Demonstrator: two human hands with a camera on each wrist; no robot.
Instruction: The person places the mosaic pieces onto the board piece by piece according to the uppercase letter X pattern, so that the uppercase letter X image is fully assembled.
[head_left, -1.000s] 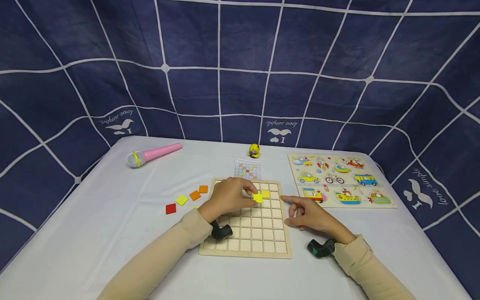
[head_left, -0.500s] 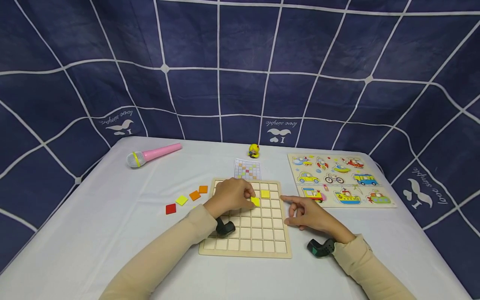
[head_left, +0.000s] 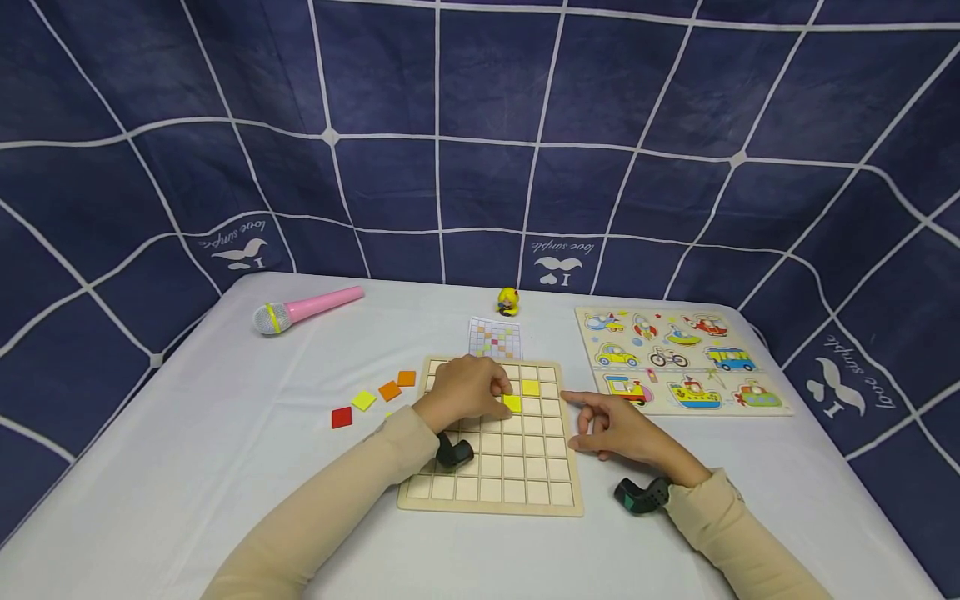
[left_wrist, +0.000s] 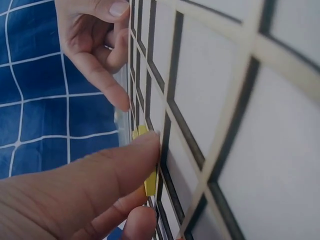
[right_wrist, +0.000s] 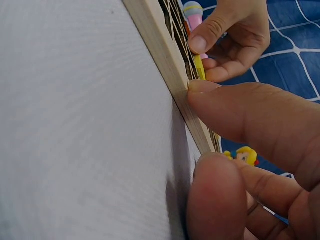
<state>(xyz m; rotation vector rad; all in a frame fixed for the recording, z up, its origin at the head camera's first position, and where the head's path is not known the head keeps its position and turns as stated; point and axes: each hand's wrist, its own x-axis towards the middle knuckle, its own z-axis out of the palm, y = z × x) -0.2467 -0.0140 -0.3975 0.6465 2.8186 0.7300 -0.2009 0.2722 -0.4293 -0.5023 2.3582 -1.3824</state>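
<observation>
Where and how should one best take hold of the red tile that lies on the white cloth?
Probably by two opposite edges: pinch the red tile between thumb and finger, from above and its near left. It is thin and lies flat on the white cloth, with no knob to grip, and the nearest yellow tile sits apart, off its far right corner.

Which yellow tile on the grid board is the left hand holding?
The nearer yellow tile, pinched between thumb and finger of the left hand. The other yellow tile on the grid board sits farther back and to the right, untouched.
</observation>
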